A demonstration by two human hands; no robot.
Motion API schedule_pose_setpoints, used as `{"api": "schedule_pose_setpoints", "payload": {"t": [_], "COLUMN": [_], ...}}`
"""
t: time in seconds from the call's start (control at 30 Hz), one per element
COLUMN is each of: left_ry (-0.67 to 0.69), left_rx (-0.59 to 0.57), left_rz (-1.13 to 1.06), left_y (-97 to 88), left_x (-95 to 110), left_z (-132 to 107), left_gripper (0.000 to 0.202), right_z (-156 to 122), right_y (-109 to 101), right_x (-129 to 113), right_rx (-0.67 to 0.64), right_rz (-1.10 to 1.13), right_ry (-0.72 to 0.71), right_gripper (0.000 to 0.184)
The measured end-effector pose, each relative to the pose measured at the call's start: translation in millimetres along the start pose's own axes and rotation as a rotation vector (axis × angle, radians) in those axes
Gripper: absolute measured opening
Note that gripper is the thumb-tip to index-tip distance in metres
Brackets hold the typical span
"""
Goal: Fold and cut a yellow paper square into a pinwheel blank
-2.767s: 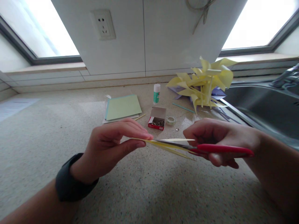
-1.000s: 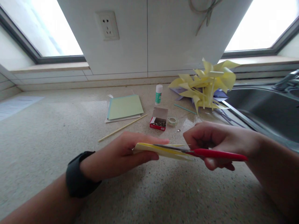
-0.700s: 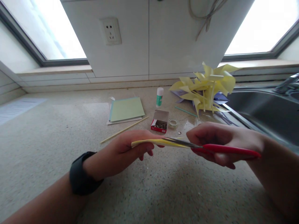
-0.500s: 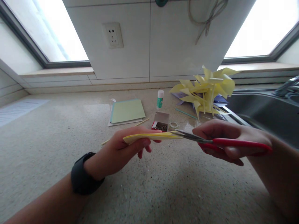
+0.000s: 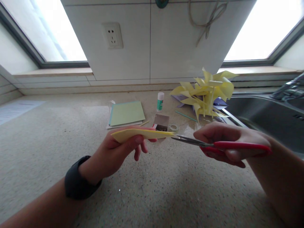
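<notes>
Folded yellow paper [image 5: 133,134] is pinched between the thumb and fingers of my left hand [image 5: 118,148], above the counter. Its narrow end points right. My right hand [image 5: 237,139] grips scissors [image 5: 239,145] by their red handles, with the metal blades slightly apart. The blade tips lie right by the paper's right end; whether they touch it I cannot tell. Just behind the paper, a small open box [image 5: 161,122] holds tiny metal pieces. Beside it lies a roll of clear tape [image 5: 174,128].
Behind stand a glue stick [image 5: 160,102] and several yellow paper pinwheels [image 5: 206,91]. A paper stack [image 5: 127,113] lies left of them. A thin green stick [image 5: 186,116] rests near the pinwheels. The sink [image 5: 256,110] is at the right, a printed sheet [image 5: 16,109] far left.
My left hand has moved left with the yellow paper, whose end has come out from between the scissor blades. The scissors have shifted slightly left, their blades closer together.
</notes>
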State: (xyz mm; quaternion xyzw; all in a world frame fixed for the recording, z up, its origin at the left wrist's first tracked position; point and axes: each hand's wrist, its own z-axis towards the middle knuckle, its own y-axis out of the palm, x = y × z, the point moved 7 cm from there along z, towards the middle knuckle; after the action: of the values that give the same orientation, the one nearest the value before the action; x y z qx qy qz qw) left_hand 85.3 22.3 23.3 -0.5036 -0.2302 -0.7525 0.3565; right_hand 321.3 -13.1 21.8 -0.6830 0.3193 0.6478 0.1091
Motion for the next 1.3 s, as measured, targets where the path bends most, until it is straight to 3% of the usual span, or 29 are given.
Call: {"api": "schedule_pose_setpoints", "payload": {"t": [1.3], "left_ry": [-0.109], "left_rx": [0.025], "left_rz": [-0.118], "left_y": [4.0], "left_x": [-8.3], "left_z": [0.7], "left_gripper": [0.023], "right_z": [2.7], "right_y": [1.2], "right_x": [-2.9], "right_rx": [0.013], "right_rz": [-0.033], "right_ry": [-0.031], "right_gripper": [0.034]}}
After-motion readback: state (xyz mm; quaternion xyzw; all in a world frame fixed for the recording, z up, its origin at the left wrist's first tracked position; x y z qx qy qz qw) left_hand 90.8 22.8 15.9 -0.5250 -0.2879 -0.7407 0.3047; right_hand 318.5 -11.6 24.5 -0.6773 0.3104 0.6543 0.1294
